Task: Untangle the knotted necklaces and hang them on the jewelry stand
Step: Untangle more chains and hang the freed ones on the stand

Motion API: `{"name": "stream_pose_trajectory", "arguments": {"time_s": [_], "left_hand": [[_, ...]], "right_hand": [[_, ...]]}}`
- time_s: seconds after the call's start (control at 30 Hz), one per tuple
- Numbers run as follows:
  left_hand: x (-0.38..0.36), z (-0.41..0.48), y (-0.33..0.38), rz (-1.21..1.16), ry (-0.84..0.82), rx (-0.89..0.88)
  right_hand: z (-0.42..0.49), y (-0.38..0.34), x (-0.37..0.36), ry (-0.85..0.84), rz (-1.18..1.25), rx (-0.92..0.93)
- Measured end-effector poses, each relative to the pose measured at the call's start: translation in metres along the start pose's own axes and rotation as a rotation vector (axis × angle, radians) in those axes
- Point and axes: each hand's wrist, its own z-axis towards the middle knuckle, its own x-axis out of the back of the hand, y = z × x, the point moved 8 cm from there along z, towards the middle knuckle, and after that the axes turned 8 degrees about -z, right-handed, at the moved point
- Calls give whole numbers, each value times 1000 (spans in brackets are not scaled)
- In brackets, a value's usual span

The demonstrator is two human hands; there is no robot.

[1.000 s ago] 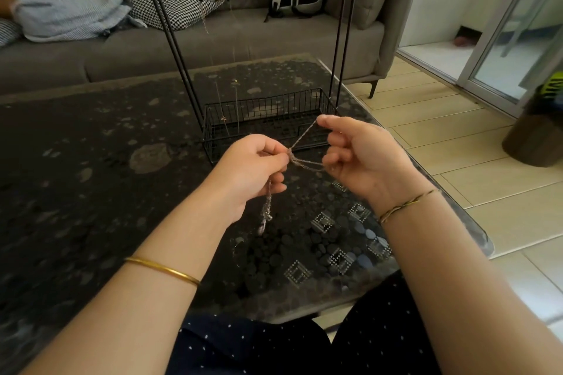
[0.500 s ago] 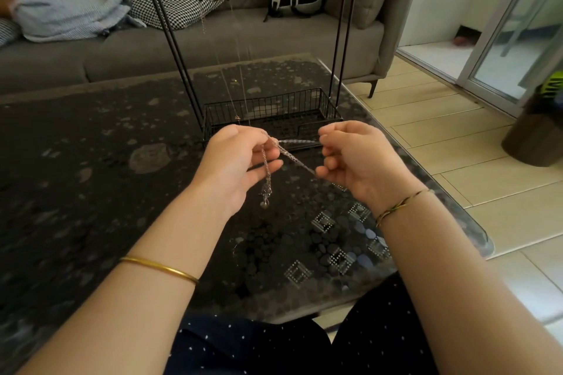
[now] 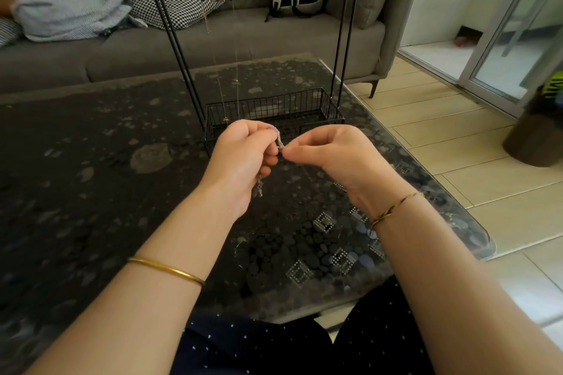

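Above the dark patterned desk, a person's left hand and right hand met fingertip to fingertip. Each pinched the knotted necklace between curled fingers, with a loose end dangling below the left palm. Just beyond stood the black wire jewelry stand, thin chains hanging from its top bar. A grey sofa lay behind.

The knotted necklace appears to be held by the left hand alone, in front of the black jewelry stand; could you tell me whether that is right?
Not quite: it is held by both hands, not the left alone. In the head view the left hand and the right hand each pinch the knotted necklace between them, in front of the black jewelry stand.
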Motion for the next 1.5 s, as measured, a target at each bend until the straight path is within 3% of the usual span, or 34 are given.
{"name": "stream_pose_trajectory", "arguments": {"time_s": [0.43,0.63,0.8,1.13,1.27,1.5], "left_hand": [[-3,2,0,147,-40,-62],[-3,1,-2,112,-45,-9],[-2,1,-4,107,-40,24],[-5,-3,1,263,-43,-73],[-5,-2,7,258,-25,-142],[-3,-2,6,113,-6,-83]], "right_hand": [[2,10,1,-1,134,-131],[0,3,-11,-99,31,-36],[2,-3,-6,-16,-28,60],[6,5,5,71,64,-23],[5,10,-3,-10,34,-72],[5,12,-1,14,49,-130]]}}
